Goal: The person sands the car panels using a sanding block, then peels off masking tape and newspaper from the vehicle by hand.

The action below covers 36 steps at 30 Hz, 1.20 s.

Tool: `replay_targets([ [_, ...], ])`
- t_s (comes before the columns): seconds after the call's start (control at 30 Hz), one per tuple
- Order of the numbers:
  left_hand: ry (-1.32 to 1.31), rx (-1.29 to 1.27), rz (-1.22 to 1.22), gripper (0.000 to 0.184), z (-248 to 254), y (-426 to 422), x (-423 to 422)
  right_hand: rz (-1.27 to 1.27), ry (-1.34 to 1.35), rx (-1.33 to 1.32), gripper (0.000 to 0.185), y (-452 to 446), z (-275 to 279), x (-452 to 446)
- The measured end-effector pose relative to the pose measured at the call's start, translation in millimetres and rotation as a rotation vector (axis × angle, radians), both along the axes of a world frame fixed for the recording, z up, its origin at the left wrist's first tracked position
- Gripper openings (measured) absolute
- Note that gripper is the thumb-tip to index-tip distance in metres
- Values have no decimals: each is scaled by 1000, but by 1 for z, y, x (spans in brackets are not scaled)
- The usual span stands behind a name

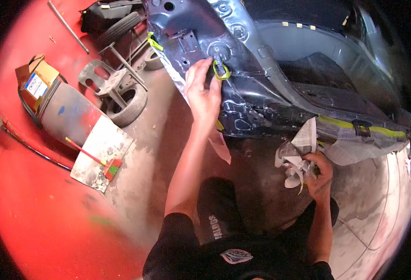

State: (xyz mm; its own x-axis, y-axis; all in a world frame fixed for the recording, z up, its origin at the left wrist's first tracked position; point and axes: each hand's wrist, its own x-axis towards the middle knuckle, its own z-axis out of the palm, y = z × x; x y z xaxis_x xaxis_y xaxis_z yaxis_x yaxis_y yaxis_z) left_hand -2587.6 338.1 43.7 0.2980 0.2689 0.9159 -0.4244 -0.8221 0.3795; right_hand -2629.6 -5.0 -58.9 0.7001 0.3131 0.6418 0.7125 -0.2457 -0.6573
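Note:
My left hand (203, 91) is raised against a dark, glossy car body panel (247, 86), its fingertips beside a loop of yellow-green tape (222, 71) around a small fitting. Whether the fingers grip the tape cannot be made out. Lower right, my right hand (319, 175) is closed on a crumpled bundle of newspaper (293, 163) with bits of tape. More newspaper (350, 148) hangs along the sill under a yellow tape strip (338, 122). Another yellow tape piece (154, 42) sticks to the panel's left edge.
On the left stand a grey drum (70, 112) with a cardboard box (36, 79), a white board (114, 144) and a small broom (111, 169). A plastic stool (107, 80) rests over tires (130, 105) near a metal bar. My legs are below.

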Motion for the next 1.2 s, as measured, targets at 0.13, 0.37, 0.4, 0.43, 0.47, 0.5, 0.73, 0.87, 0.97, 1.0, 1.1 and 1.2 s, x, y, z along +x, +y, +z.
replay_targets([
  [0.13,-58,36,-10,18,-4,3,6,6,14,5,31,-3,2,-2],
  [0.37,-115,167,1,4,-24,-19,-30,15,37,0,35,-5,4,-2],
  [0.4,-118,154,1,6,-24,-21,-31,-4,12,-1,36,-6,2,-1],
  [0.43,-120,138,4,9,-24,-23,-33,-19,-12,-5,36,-6,-2,0],
  [0.47,-120,122,9,11,-24,-25,-36,-33,-35,-9,37,-6,-3,0],
  [0.5,-94,100,-14,9,-27,-28,-41,-58,-70,-15,39,-4,-2,-2],
  [0.73,32,175,-57,12,-57,-56,-66,-25,-73,-210,50,10,22,-18],
  [0.87,91,-151,-221,7,-76,-63,-69,-101,-184,-359,53,15,23,-22],
  [0.97,114,-859,-663,14,-75,-64,-72,-166,-217,-479,54,20,33,-32],
  [1.0,104,-899,-691,16,-73,-62,-72,-190,-221,-514,54,21,35,-35],
  [1.1,105,-897,-659,16,-75,-58,-73,-308,-353,-452,56,20,35,-37],
  [1.2,132,-741,-465,14,-70,-58,-77,-330,-329,-483,60,21,44,-41],
])
